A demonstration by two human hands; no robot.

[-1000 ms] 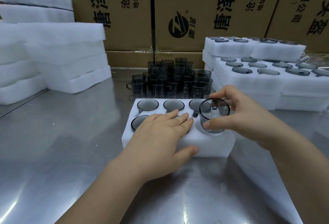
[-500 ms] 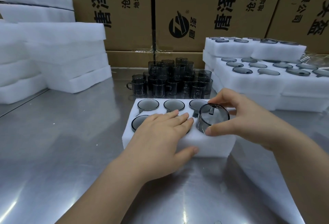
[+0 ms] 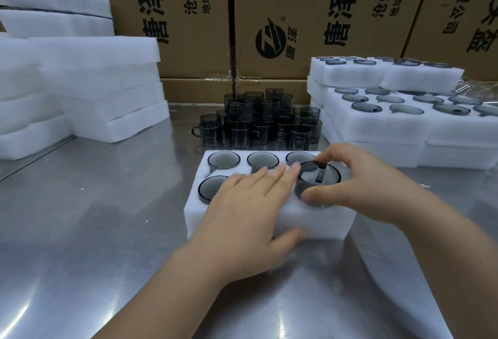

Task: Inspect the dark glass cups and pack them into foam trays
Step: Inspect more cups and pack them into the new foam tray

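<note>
The right hand (image 3: 361, 185) is on the dark glass cup (image 3: 310, 179), its grip closed round the rim: thumb on the near edge, fingers curled over the far edge by the handle. That cup sits in the near right pocket of the foam tray (image 3: 310, 221), its rim proud of the foam.

The left hand (image 3: 250, 203) lies flat on top of the tray with fingers straight. Its grip is open and holds nothing, and the thumb rests against the tray's near wall. It covers the near middle pocket, so what sits under it cannot be told.

Three packed cups (image 3: 262, 159) fill the far row, and another cup (image 3: 210, 189) sits in the near left pocket.

The tray lies on the steel worktop (image 3: 107, 230). Just beyond it stands a cluster of loose cups (image 3: 258, 123), stacked two high. On the right, filled trays (image 3: 390, 123) are piled up. On the left rise blank foam slabs (image 3: 94, 82). Printed cardboard boxes (image 3: 296, 1) wall off the far side.
</note>
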